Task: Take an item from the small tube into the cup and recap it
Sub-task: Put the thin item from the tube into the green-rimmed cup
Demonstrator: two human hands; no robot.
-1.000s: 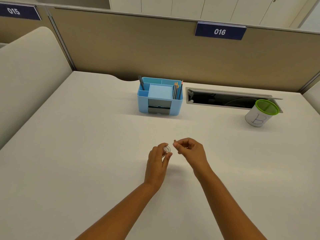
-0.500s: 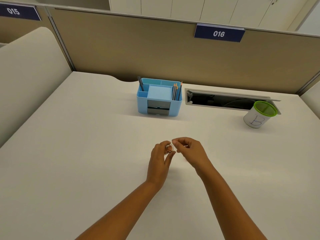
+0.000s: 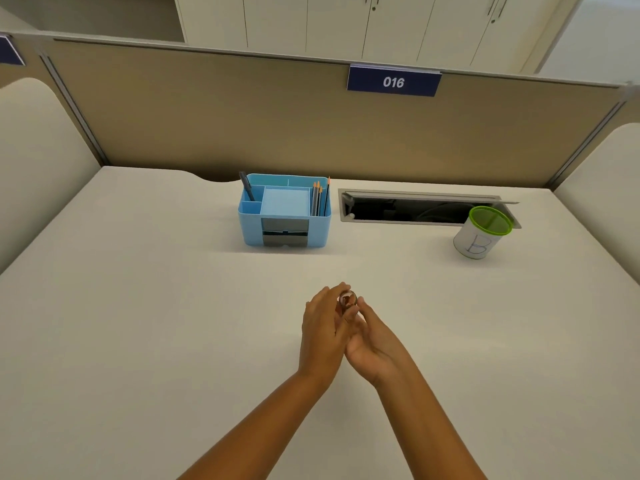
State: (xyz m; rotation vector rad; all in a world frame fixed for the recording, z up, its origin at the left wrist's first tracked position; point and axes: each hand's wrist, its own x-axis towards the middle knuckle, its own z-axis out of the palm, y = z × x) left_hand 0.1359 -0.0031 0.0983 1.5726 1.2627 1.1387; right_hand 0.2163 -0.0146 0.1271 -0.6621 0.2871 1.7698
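Note:
The small clear tube (image 3: 347,299) is held above the middle of the white desk, its round end facing me with something brownish inside. My left hand (image 3: 322,329) grips it from the left, fingers wrapped along its side. My right hand (image 3: 375,341) is pressed against the left, palm turned up, with thumb and fingertips on the tube from the right. The lower part of the tube is hidden between my fingers, and I cannot tell whether a cap is on it. The white cup (image 3: 476,242) with a green rim and a blue "B" stands far right.
A light blue desk organiser (image 3: 285,233) with pencils and a pen sits behind my hands. An open cable slot (image 3: 408,211) lies in the desk beside the cup. A beige partition (image 3: 242,126) closes off the back, with padded dividers at both sides.
My right hand has moved left, turned palm up and closed against my left hand on the tube. The gap between the hands is gone.

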